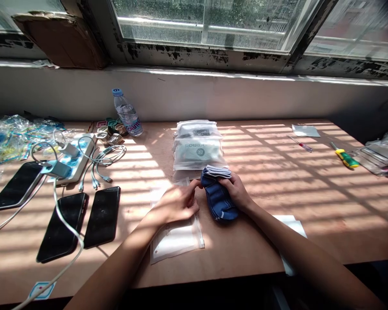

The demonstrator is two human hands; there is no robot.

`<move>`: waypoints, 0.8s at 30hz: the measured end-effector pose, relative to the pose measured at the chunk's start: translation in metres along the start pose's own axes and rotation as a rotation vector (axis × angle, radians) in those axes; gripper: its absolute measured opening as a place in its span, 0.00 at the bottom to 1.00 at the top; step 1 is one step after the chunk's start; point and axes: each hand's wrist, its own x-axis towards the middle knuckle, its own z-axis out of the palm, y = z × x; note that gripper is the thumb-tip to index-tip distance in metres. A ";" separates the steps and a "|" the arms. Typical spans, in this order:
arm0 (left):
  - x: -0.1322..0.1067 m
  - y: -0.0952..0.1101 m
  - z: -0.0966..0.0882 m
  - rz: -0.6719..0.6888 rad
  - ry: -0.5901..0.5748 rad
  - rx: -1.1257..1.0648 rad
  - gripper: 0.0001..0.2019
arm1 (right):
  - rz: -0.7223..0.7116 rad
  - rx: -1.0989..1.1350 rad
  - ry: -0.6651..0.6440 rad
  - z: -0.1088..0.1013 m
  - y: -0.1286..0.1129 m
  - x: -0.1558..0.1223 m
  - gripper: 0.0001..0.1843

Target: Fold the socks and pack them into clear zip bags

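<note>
My right hand (237, 189) is closed round the cuff end of a bundle of dark blue socks (219, 199) with pale grey cuffs, thumb on top. The bundle stands tilted over the table. My left hand (179, 201) reaches in from the other side; its index fingertip touches the socks near the cuffs, the thumb lies apart below, and the other fingers are curled. Beneath that hand, a frosted zip bag (177, 243) lies flat, partly covered by it. Just beyond the socks is a row of overlapping filled frosted bags (198, 150), one with printed lettering.
Left stand a power strip (79, 159) with cables, several phones (102, 217), a water bottle (127, 114) and crumpled plastic packaging (9, 135). To the right lie a screwdriver (300, 144), a yellow-green handled tool (345, 157), white sheets (292, 228) and a plastic-wrapped stack (380, 153).
</note>
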 end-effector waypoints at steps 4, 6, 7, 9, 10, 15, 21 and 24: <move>-0.001 0.001 -0.006 -0.019 -0.040 -0.004 0.22 | -0.015 -0.037 -0.031 0.000 0.004 -0.002 0.15; -0.001 0.003 -0.009 -0.034 -0.051 0.008 0.18 | -0.029 -0.046 -0.053 0.001 0.004 -0.002 0.15; -0.001 0.003 -0.010 -0.044 -0.051 0.022 0.17 | -0.033 -0.047 -0.061 0.001 0.003 -0.002 0.15; -0.001 0.003 -0.012 -0.062 -0.050 0.058 0.20 | -0.036 -0.048 -0.072 0.002 0.001 -0.003 0.15; -0.001 0.002 -0.012 -0.064 -0.054 0.077 0.23 | -0.036 -0.048 -0.075 0.003 -0.001 -0.002 0.15; 0.001 -0.002 -0.015 0.032 -0.064 0.169 0.27 | -0.047 -0.030 -0.073 0.005 -0.008 0.001 0.16; -0.004 0.008 -0.008 0.383 0.346 0.376 0.08 | 0.099 0.064 0.023 0.003 -0.008 0.005 0.18; -0.009 0.009 -0.004 0.528 0.516 0.370 0.08 | 0.192 0.118 0.025 0.003 -0.009 0.006 0.18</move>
